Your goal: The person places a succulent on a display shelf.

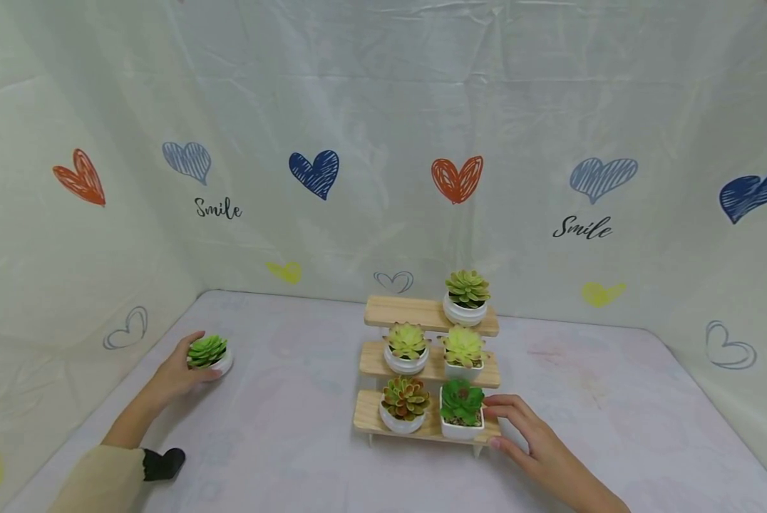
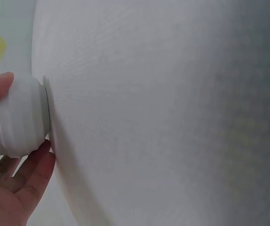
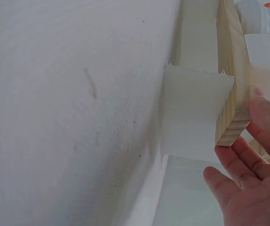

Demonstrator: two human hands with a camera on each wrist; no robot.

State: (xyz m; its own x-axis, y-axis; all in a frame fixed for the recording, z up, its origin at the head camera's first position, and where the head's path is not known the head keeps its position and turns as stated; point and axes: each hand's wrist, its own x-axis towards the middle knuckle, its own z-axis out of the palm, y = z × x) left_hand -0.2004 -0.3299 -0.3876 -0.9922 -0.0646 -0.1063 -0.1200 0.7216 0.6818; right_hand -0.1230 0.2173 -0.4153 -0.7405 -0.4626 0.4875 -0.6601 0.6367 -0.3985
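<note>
On the left of the table my left hand (image 1: 181, 370) grips a white round pot with a bright green succulent (image 1: 207, 350). In the left wrist view the thumb is on one side of that pot (image 2: 22, 117) and the fingers on the other, its base close to the cloth. My right hand (image 1: 531, 442) holds the right end of the lowest shelf of a three-tier wooden stand (image 1: 373, 413). Thumb and fingers lie about the board's end (image 3: 234, 122) in the right wrist view. Beside them stands a dark green succulent in a white square pot (image 1: 462, 406).
Also on the stand are a reddish succulent (image 1: 405, 397), two pale green succulents (image 1: 407, 340) on the middle shelf, and another succulent (image 1: 467, 288) at the top right. White cloth (image 1: 281, 413) covers the table; a heart-printed curtain (image 1: 383, 228) hangs behind.
</note>
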